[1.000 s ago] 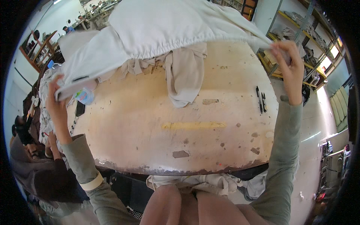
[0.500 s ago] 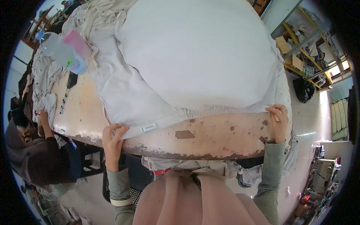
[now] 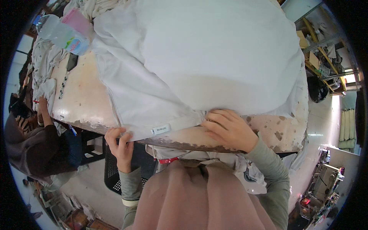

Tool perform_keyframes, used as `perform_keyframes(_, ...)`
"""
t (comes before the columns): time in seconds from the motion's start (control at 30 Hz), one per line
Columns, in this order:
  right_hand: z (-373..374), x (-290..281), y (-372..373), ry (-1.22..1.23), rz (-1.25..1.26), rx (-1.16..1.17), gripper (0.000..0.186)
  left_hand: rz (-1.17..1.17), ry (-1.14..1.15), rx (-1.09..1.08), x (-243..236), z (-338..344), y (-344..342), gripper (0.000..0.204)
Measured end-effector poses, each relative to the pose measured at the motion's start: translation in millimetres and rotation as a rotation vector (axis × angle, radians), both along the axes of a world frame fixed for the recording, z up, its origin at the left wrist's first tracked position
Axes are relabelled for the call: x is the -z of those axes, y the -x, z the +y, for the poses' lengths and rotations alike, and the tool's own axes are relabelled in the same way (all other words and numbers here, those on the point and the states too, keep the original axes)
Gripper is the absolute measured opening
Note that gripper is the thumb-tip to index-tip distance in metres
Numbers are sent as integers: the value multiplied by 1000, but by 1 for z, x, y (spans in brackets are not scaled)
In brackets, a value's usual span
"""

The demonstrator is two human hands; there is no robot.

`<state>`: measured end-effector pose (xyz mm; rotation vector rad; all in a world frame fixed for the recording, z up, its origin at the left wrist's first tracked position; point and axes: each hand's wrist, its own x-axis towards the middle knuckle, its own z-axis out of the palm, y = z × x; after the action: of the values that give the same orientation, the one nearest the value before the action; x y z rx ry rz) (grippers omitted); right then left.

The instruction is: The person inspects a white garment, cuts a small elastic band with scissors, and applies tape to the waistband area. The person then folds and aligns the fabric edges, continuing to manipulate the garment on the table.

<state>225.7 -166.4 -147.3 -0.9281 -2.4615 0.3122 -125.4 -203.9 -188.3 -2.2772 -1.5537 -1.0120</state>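
A white garment (image 3: 226, 53) lies spread over a worn table, its near edge running along the table's front. My left hand (image 3: 120, 145) pinches the near left corner of this cloth between thumb and fingers. A small white label (image 3: 161, 129) is attached to the hem, just right of that hand. At the middle of the near edge, my right hand (image 3: 230, 128) has its fingers bent over the hem and gathers the cloth there. The fingertips of this hand are partly hidden in the fabric.
The wooden table (image 3: 76, 92) has a chipped, stained edge. A plastic bottle (image 3: 61, 34), a pink packet (image 3: 78, 21) and a dark phone-like object (image 3: 72, 61) lie at the far left. A co-worker (image 3: 42, 145) sits on the left. Shelving (image 3: 316, 42) stands at the right.
My right hand has let go of the hem's right end and moved left to its middle. My left hand still holds the corner. The view has shifted slightly.
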Motion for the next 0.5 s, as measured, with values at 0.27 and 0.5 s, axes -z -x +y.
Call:
perform_keyframes(0.27, 23, -16, -4, -337, -159, 85, 39, 46, -189, 56, -20, 15, -7, 26)
perform_keyframes(0.5, 21, -39, -41, -630, -63, 312, 43, 98, -394, 122, -53, 55, -48, 26)
